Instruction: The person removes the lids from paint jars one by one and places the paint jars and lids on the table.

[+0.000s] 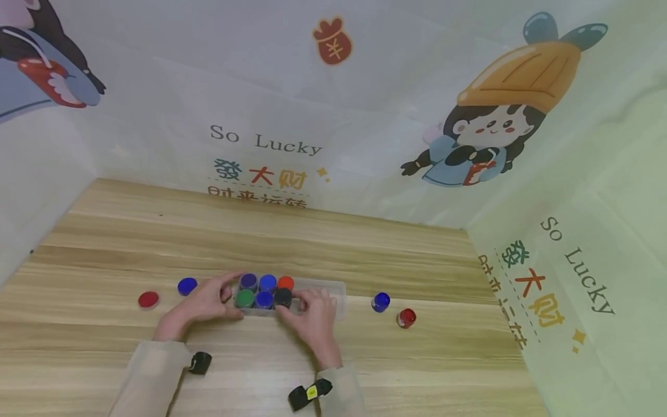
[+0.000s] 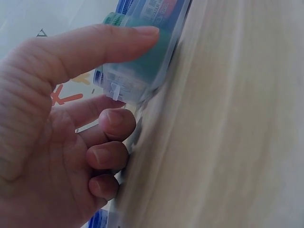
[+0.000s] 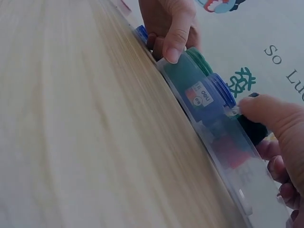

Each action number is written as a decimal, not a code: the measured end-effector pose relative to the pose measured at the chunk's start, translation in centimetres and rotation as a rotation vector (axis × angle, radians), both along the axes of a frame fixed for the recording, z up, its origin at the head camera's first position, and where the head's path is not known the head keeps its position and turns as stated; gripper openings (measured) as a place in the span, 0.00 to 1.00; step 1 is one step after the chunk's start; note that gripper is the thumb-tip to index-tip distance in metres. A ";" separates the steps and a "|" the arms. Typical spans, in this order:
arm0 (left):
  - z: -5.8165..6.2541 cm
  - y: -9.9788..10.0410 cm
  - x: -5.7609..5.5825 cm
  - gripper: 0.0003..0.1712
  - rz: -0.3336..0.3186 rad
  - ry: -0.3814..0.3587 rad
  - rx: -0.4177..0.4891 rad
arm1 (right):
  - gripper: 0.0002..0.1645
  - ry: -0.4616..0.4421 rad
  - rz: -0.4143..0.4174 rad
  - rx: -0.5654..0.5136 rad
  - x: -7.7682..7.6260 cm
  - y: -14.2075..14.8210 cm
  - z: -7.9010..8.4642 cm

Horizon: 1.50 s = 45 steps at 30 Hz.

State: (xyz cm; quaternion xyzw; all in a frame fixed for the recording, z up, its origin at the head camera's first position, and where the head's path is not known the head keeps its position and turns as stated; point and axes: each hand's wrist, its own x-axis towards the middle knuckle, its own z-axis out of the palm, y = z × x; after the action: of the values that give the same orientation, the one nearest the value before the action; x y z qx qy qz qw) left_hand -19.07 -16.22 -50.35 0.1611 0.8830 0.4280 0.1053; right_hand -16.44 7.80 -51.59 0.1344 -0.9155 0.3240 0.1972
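A clear plastic tray (image 1: 333, 289) holds two rows of small paint jars in its left part. My left hand (image 1: 211, 298) grips the tray's left end, with its thumb across the wall beside the green jar (image 1: 245, 299) and the other fingers curled at the end. In the front row, my right hand (image 1: 315, 315) pinches the black-capped jar (image 1: 283, 296) between thumb and fingers. That jar sits beside a blue jar (image 3: 209, 99), its lower part inside the tray. Behind stand a dark purple jar (image 1: 248, 282), another blue jar (image 1: 268, 282) and an orange-red jar (image 1: 285, 282).
Right of the tray, a blue jar (image 1: 381, 302) and a red jar (image 1: 406, 318) are on the wooden table (image 1: 417, 370). To the left lie a round red piece (image 1: 148, 299) and a round blue piece (image 1: 187, 285). Printed cloth walls (image 1: 396, 127) border the table.
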 end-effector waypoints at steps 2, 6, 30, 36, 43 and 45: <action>0.0 0.0 0.0 0.49 0.002 -0.004 0.001 | 0.19 0.030 -0.001 -0.022 0.0 0.0 -0.1; 0.0 0.0 0.1 0.49 -0.004 0.001 0.002 | 0.18 0.088 -0.008 -0.081 -0.3 0.0 0.0; 5.0 0.3 -0.5 0.33 0.025 0.163 0.083 | 0.13 0.384 0.077 -0.268 -1.7 3.2 8.8; 8.3 2.6 -1.1 0.16 -0.009 0.257 0.264 | 0.13 0.351 0.076 -0.263 -1.7 3.1 9.5; 11.2 5.0 -1.8 0.13 -0.100 0.349 0.359 | 0.14 0.348 0.074 -0.233 -1.7 3.1 10.4; 11.7 5.5 -2.0 0.14 -0.119 0.364 0.371 | 0.15 0.349 0.082 -0.226 -1.7 3.1 10.7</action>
State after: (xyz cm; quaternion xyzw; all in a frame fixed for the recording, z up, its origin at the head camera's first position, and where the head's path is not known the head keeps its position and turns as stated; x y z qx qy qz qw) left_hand -21.08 -10.67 -38.64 0.3037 0.7829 0.5395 -0.0614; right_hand -18.14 10.93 -40.84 0.2025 -0.8189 0.4042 0.3535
